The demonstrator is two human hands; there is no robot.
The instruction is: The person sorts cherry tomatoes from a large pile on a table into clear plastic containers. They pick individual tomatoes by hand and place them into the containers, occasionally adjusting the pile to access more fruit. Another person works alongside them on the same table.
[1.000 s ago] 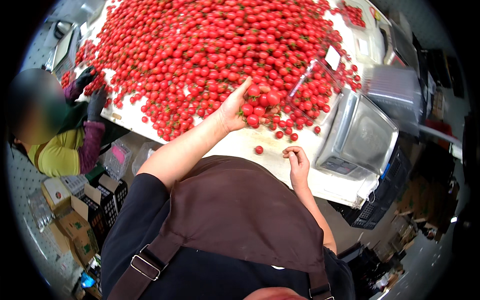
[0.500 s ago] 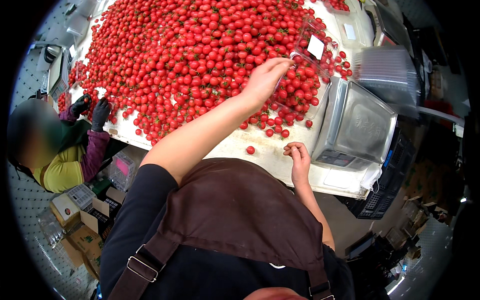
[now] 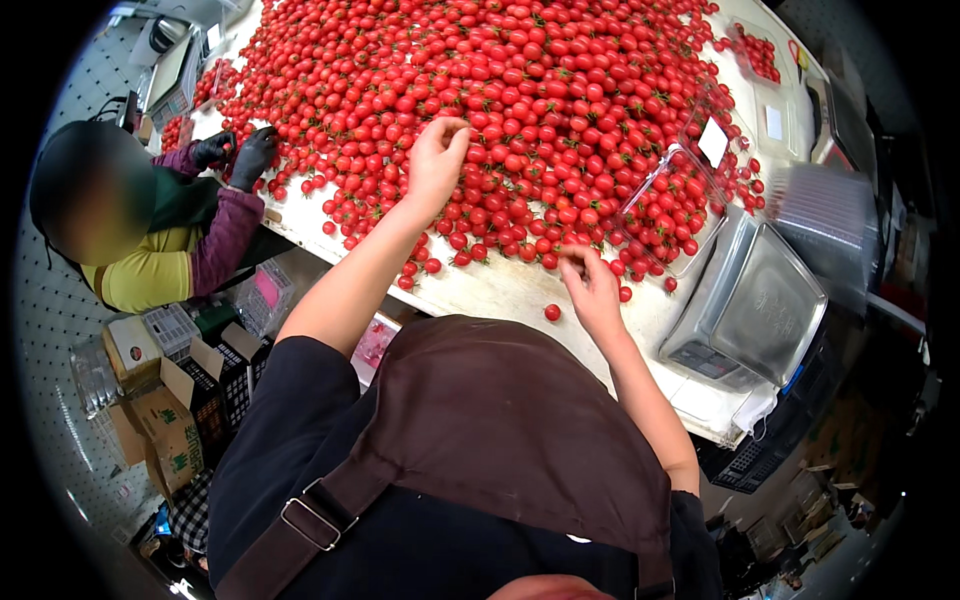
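Head view: left hand (image 3: 434,168) over tomato pile (image 3: 560,110), right hand (image 3: 594,292) by its near edge; both part-curled, contents unclear. Step: apparently picking; next move calls for light pinch.

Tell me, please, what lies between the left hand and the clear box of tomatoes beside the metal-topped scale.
In the head view, loose red tomatoes of the big pile fill the stretch between the left hand and the clear box.

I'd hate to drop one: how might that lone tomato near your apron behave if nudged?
The lone tomato would probably roll, being round on a flat tabletop. Its glossy skin may feel slippery; being small, it's likely light.
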